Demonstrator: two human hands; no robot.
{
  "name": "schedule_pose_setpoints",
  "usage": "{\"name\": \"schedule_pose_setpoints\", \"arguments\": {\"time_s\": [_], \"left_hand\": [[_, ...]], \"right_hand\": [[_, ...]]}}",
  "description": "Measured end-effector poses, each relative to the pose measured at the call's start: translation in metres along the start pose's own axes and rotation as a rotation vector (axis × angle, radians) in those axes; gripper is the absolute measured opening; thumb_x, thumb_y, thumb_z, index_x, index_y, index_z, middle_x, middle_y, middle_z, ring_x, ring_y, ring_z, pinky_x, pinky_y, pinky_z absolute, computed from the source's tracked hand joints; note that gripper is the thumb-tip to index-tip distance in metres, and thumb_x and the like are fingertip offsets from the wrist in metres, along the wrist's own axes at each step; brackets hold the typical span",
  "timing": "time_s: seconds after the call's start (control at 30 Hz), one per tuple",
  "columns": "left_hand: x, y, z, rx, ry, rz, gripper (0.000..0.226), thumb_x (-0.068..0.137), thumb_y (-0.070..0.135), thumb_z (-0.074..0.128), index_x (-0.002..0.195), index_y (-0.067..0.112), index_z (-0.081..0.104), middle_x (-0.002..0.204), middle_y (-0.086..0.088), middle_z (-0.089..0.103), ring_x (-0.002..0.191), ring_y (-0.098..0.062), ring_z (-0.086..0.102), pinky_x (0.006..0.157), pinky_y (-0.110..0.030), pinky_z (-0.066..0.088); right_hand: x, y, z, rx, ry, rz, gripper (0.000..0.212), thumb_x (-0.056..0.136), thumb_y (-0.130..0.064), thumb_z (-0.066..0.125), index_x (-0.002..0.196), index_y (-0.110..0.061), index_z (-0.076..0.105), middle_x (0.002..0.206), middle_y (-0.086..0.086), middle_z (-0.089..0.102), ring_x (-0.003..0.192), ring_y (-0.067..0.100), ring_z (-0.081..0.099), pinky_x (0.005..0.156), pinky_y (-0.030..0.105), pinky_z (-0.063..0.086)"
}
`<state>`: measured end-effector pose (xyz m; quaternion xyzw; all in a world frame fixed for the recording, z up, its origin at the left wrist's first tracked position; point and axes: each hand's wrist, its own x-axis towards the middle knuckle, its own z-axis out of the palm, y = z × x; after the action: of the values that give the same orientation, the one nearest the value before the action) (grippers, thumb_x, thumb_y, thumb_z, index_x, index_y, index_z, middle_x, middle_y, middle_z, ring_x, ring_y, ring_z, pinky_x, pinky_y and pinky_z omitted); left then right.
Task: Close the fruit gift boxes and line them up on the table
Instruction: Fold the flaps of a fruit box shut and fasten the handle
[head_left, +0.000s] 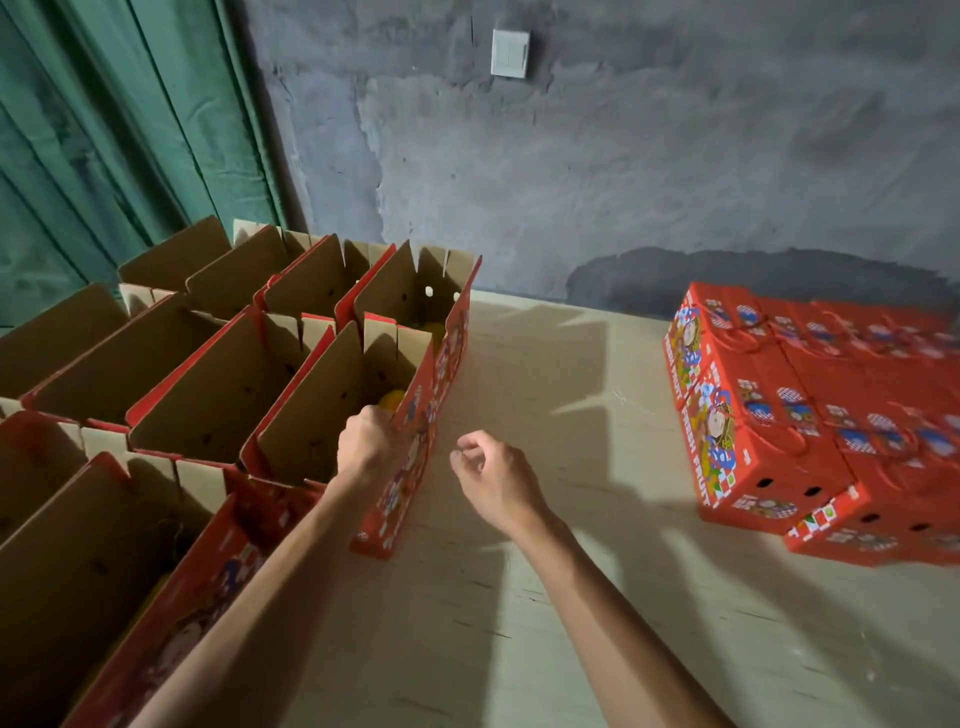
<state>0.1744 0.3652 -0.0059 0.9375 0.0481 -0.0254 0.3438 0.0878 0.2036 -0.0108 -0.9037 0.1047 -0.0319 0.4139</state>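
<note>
bare plywood table (597, 545), grey plaster wall. left hand (366, 441) gripping rim of open fruit gift box (353, 415) at left cluster's edge; right hand (493, 475) loosely curled, holding nothing. risk: one-handed pull buckling flap, tipping box, spilling yellow fruit (390, 400)

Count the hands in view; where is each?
2. The left hand grips the rim of an open box; the right hand hovers over the table, loosely curled, holding nothing.

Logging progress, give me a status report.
Left hand grips open red cardboard gift box. Right hand free. Closed red boxes lined right. Nothing blocking.
</note>
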Motion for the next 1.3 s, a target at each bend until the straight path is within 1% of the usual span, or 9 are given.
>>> {"name": "schedule_pose_setpoints", "arguments": {"time_s": [0.13, 0.2, 0.27, 0.43, 0.57, 0.73, 0.97, 1.13, 1.3], "left_hand": [[-0.024, -0.004, 0.001, -0.017, -0.022, 0.026, 0.022, 0.097, 0.025, 0.061, 0.098, 0.007, 0.073, 0.085, -0.006, 0.073, 0.06, -0.02, 0.069, 0.051, -0.03, 0.057], [-0.041, -0.006, 0.0, -0.035, -0.013, 0.041, 0.024, 0.097, 0.027, 0.058, 0.088, 0.009, 0.072, 0.079, -0.005, 0.073, 0.054, -0.018, 0.067, 0.044, -0.025, 0.052], [-0.06, -0.006, 0.001, -0.038, -0.015, 0.055, 0.027, 0.097, 0.028, 0.057, 0.082, 0.01, 0.071, 0.076, -0.006, 0.073, 0.052, -0.018, 0.067, 0.042, -0.026, 0.053], [-0.112, -0.005, 0.003, -0.027, -0.023, 0.077, 0.028, 0.099, 0.025, 0.053, 0.082, 0.012, 0.072, 0.077, -0.006, 0.073, 0.059, -0.025, 0.07, 0.056, -0.042, 0.063], [-0.16, 0.005, 0.021, -0.014, -0.063, 0.126, 0.034, 0.099, 0.036, 0.053, 0.085, 0.015, 0.074, 0.078, -0.005, 0.073, 0.069, -0.032, 0.069, 0.065, -0.044, 0.061], [-0.19, 0.025, 0.042, 0.02, -0.07, 0.209, 0.03, 0.098, 0.026, 0.055, 0.078, 0.01, 0.07, 0.074, -0.005, 0.072, 0.064, -0.032, 0.067, 0.061, -0.045, 0.058], [-0.225, 0.061, 0.076, 0.055, -0.178, 0.431, 0.027, 0.099, 0.032, 0.056, 0.091, 0.016, 0.077, 0.075, 0.001, 0.074, 0.06, -0.019, 0.067, 0.06, -0.039, 0.057], [-0.24, 0.09, 0.099, 0.145, -0.353, 0.664, 0.032, 0.1, 0.036, 0.059, 0.084, 0.011, 0.072, 0.074, -0.007, 0.07, 0.067, -0.028, 0.064, 0.06, -0.036, 0.051], [-0.251, 0.115, 0.114, 0.193, -0.51, 0.907, 0.025, 0.101, 0.027, 0.058, 0.119, 0.03, 0.075, 0.104, 0.004, 0.077, 0.09, -0.02, 0.071, 0.077, -0.033, 0.055]], "right_hand": [[0.002, 0.003, -0.015, -0.013, 0.027, -0.002, 0.03, 0.097, -0.043, 0.056, 0.12, -0.027, 0.066, 0.115, -0.008, 0.073, 0.092, 0.011, 0.069, 0.074, 0.025, 0.051], [0.003, 0.004, -0.024, -0.025, 0.046, 0.0, 0.031, 0.098, -0.043, 0.055, 0.122, -0.026, 0.065, 0.116, -0.009, 0.072, 0.091, 0.009, 0.067, 0.073, 0.025, 0.049], [0.003, 0.006, -0.033, -0.019, 0.067, 0.0, 0.032, 0.098, -0.042, 0.055, 0.123, -0.024, 0.065, 0.118, -0.008, 0.072, 0.093, 0.01, 0.068, 0.078, 0.027, 0.051], [-0.004, 0.017, -0.047, 0.013, 0.056, 0.009, 0.033, 0.099, -0.04, 0.055, 0.124, -0.023, 0.065, 0.123, -0.006, 0.07, 0.098, 0.012, 0.069, 0.089, 0.033, 0.055], [-0.015, 0.029, -0.057, 0.02, 0.043, 0.012, 0.034, 0.099, -0.041, 0.055, 0.125, -0.022, 0.064, 0.126, -0.005, 0.069, 0.102, 0.013, 0.068, 0.091, 0.031, 0.053], [-0.035, 0.05, -0.08, -0.008, 0.049, 0.0, 0.038, 0.1, -0.037, 0.056, 0.132, -0.017, 0.061, 0.138, 0.0, 0.063, 0.123, 0.019, 0.061, 0.104, 0.036, 0.049], [-0.058, 0.09, -0.133, -0.058, 0.175, 0.024, 0.039, 0.098, -0.033, 0.059, 0.132, -0.013, 0.059, 0.136, 0.008, 0.06, 0.126, 0.025, 0.056, 0.104, 0.036, 0.046], [-0.079, 0.131, -0.179, -0.087, 0.286, 0.146, 0.041, 0.096, -0.031, 0.062, 0.131, -0.01, 0.059, 0.133, 0.011, 0.062, 0.124, 0.028, 0.057, 0.101, 0.037, 0.047], [-0.108, 0.178, -0.231, -0.17, 0.401, 0.334, 0.04, 0.092, -0.031, 0.069, 0.123, -0.008, 0.059, 0.121, 0.013, 0.068, 0.111, 0.032, 0.065, 0.086, 0.037, 0.053]]}}
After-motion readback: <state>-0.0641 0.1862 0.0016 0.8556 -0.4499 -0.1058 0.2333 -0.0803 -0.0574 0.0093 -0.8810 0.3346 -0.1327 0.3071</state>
